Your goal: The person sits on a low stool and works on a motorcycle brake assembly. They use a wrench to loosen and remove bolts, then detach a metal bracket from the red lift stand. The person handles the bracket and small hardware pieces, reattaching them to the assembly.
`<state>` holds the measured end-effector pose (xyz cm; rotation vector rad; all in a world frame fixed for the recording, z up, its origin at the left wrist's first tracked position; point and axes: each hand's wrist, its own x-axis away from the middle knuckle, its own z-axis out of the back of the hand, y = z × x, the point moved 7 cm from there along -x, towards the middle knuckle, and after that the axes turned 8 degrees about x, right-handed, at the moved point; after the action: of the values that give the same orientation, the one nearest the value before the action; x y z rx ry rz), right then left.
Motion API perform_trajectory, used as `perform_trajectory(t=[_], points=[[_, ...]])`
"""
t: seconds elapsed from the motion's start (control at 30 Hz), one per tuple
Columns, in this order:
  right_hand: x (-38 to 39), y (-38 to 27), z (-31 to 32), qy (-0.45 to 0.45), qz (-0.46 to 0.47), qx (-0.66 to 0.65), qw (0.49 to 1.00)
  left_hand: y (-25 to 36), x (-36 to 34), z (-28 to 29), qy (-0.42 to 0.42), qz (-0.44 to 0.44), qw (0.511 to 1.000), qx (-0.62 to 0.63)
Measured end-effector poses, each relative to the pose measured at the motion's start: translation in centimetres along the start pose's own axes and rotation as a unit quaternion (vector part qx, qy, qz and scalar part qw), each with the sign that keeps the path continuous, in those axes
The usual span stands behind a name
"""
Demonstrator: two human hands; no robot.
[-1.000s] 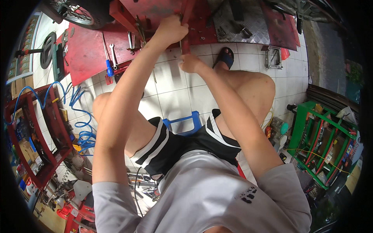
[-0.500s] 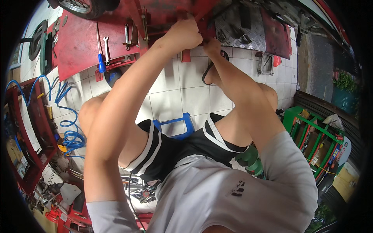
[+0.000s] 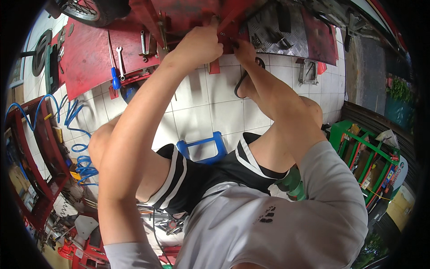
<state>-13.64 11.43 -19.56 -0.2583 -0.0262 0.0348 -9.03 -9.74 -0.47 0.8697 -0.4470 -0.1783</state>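
My left hand [image 3: 202, 45] reaches to the red metal frame [image 3: 152, 22] at the top. Its index finger stretches forward against a red part, while the other fingers curl; I see nothing held in it. Right of it, my right hand [image 3: 245, 53] is at the red table's near edge, fingertips pinched round something small and dark that I cannot make out. Two small shiny pieces [image 3: 222, 34] show on the red surface between the hands. Left of the frame lie a blue-handled screwdriver [image 3: 116, 80], a combination wrench [image 3: 120, 65] and another wrench [image 3: 143, 45].
A spoked wheel [image 3: 85, 11] stands on the red table [image 3: 85, 58] at the far left. A blue stool [image 3: 204, 148] is on the tiled floor below me. Blue coiled hose [image 3: 85, 166] hangs at the left; a green rack [image 3: 358, 148] stands at the right.
My left hand has moved slightly left and down, and its index finger now stretches out. The gap between my hands has widened, baring the small shiny pieces.
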Motion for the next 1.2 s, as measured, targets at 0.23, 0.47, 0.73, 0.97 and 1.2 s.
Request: perform_trajectory(t=[0.23,0.47,0.73,0.97,1.2], points=[[-1.1,-1.8,1.2,0.025,0.014,0.021,0.999,0.3,0.0,0.4,0.044,-0.068,0.996,-0.029],[-4.1,-4.4,0.4,0.008,0.062,0.069,0.996,0.2,0.0,0.1,0.024,-0.013,1.000,-0.010],[-4.8,-5.7,0.0,-0.019,0.076,0.055,0.995,0.3,-0.1,0.2,0.029,-0.018,0.999,-0.006],[-4.7,-6.9,1.1,-0.010,0.117,0.021,0.993,0.4,0.1,0.7,0.026,-0.034,0.999,0.013],[-5.0,-6.0,6.9,-0.045,0.133,0.011,0.990,-0.7,-0.7,-0.1,-0.022,0.100,0.905,0.413]])
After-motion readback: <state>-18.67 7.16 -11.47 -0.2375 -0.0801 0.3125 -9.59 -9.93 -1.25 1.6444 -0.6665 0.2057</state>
